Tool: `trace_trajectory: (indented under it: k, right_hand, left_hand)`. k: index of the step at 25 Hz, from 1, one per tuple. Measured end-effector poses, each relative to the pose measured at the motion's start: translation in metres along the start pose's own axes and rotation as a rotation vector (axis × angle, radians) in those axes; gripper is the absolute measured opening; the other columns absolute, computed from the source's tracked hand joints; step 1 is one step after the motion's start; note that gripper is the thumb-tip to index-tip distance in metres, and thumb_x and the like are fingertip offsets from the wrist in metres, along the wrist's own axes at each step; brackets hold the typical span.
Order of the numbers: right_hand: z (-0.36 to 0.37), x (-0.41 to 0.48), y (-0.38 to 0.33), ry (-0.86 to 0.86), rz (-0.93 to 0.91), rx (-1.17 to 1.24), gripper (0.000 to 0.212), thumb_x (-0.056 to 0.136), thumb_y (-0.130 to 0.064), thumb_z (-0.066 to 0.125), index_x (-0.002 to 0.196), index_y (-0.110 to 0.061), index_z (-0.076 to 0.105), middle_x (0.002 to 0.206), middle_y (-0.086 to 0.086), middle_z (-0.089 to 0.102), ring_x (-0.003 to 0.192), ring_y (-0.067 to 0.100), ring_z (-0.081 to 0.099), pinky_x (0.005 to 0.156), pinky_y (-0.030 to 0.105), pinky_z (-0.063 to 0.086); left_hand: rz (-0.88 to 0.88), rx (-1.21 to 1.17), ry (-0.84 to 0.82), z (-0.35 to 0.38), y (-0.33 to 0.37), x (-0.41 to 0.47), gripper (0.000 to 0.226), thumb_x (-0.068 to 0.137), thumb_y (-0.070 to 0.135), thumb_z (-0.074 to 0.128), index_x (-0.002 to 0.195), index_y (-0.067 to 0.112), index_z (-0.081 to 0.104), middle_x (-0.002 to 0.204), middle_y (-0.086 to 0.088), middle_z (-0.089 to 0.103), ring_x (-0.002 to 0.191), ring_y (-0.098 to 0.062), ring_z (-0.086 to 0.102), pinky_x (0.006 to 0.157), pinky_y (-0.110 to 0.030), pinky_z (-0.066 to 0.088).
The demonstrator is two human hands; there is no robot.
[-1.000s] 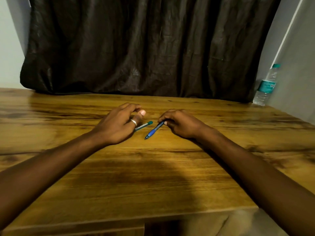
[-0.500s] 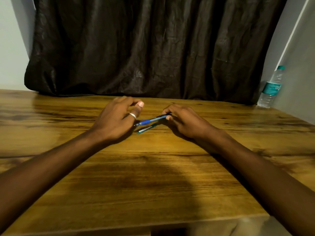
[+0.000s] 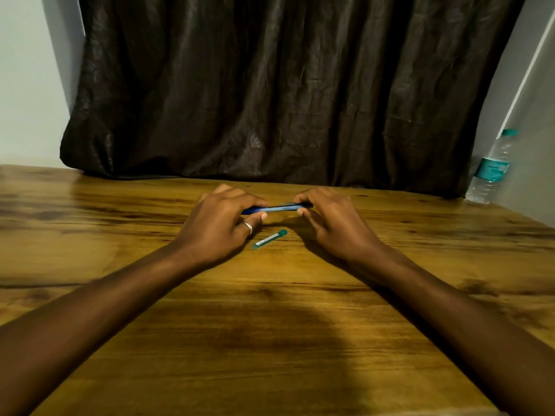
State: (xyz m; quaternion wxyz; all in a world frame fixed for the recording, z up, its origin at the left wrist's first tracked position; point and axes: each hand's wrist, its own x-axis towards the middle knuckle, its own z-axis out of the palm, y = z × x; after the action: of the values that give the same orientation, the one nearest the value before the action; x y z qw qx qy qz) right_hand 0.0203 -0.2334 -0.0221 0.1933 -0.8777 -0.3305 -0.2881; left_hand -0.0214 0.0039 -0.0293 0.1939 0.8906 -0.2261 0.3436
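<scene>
A blue pen (image 3: 276,208) is held level a little above the wooden table (image 3: 270,325), between my two hands. My left hand (image 3: 219,226), with a ring on one finger, pinches the pen's left end. My right hand (image 3: 333,226) pinches its right end between thumb and fingers. Just below the pen, a short teal tube with a white label (image 3: 269,239) lies slanted on the table, apart from both hands.
A dark curtain (image 3: 270,91) hangs along the table's far edge. A plastic water bottle with a teal cap and label (image 3: 492,169) stands at the far right, next to the wall. The table's front edge runs close to me.
The right hand lifted the blue pen off the table and turned it level. The left hand let go of the teal tube and took the pen's left end. The tube now lies free.
</scene>
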Motion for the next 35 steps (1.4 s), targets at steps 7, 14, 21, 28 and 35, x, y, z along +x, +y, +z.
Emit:
trace_trajectory:
  k: [7,14,21,28,35]
  right_hand:
    - [0.001,-0.001,0.005,0.062,0.159,0.185,0.013,0.097,-0.022,0.060,0.107,-0.022,0.069,0.101,-0.009,0.067,0.094,0.004,0.060,0.078,0.022,0.048]
    - [0.002,-0.004,0.010,0.058,0.225,0.319,0.011,0.095,-0.021,0.064,0.103,-0.022,0.071,0.096,-0.014,0.069,0.095,0.001,0.063,0.078,0.026,0.053]
    - [0.005,-0.003,0.010,0.054,0.214,0.323,0.012,0.094,-0.021,0.065,0.104,-0.020,0.073,0.097,-0.012,0.071,0.095,0.001,0.063,0.082,0.024,0.052]
    - [0.007,-0.003,0.014,0.043,0.213,0.336,0.010,0.093,-0.018,0.067,0.101,-0.019,0.073,0.095,-0.010,0.072,0.092,0.001,0.064,0.079,0.017,0.050]
    - [0.001,-0.003,0.026,0.035,0.241,0.331,0.011,0.093,-0.015,0.066,0.100,-0.021,0.073,0.092,-0.011,0.071,0.090,0.004,0.066,0.079,0.024,0.052]
  left_hand:
    - [-0.087,-0.080,0.041,0.007,-0.014,-0.001,0.022,0.098,0.032,0.063,0.117,0.025,0.071,0.106,0.008,0.070,0.100,-0.015,0.056,0.085,-0.046,0.051]
    - [-0.068,-0.061,0.034,0.011,-0.017,-0.001,0.022,0.099,0.035,0.062,0.117,0.029,0.070,0.107,0.010,0.070,0.099,-0.014,0.055,0.085,-0.047,0.050]
    - [-0.037,-0.022,-0.003,0.013,-0.017,-0.001,0.027,0.097,0.039,0.061,0.121,0.029,0.070,0.103,0.016,0.064,0.098,-0.011,0.054,0.083,-0.045,0.051]
    - [-0.012,0.034,-0.027,0.015,-0.017,0.000,0.028,0.097,0.042,0.059,0.121,0.033,0.071,0.103,0.012,0.070,0.094,-0.008,0.053,0.079,-0.040,0.049]
    - [-0.031,0.007,-0.014,0.012,-0.017,0.000,0.026,0.098,0.038,0.061,0.119,0.028,0.072,0.103,0.010,0.069,0.094,-0.011,0.054,0.079,-0.039,0.049]
